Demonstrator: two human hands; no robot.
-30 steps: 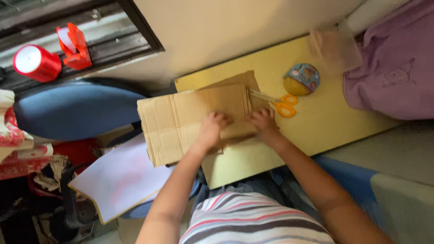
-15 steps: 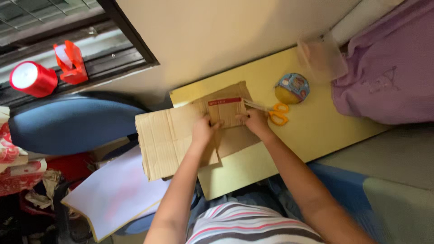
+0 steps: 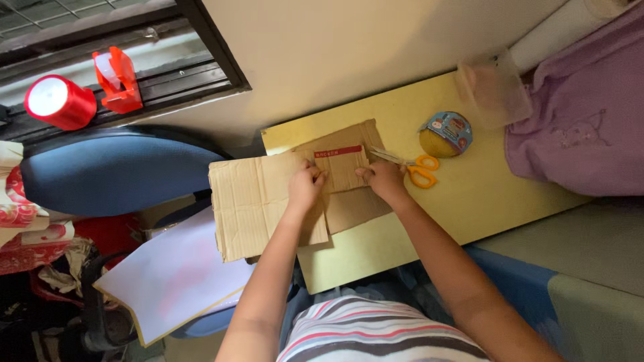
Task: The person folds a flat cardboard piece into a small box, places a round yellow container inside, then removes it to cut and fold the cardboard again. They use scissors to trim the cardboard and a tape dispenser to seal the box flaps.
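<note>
Both hands on the flattened cardboard (image 3: pixel 268 201) across the yellow table (image 3: pixel 469 194): left hand (image 3: pixel 305 188) and right hand (image 3: pixel 382 179) each pinching an edge of the small cardboard flap (image 3: pixel 339 167) between them, apparently to steady it. Just beyond the right hand, orange-handled scissors (image 3: pixel 419 171) and a tape roll (image 3: pixel 446 133), within reach.

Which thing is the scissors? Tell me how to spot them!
Find the yellow table. On it, just past the right hand that holds the cardboard, lie the scissors. Their orange loop handles set them apart from the round blue and yellow tape roll beside them.
</note>
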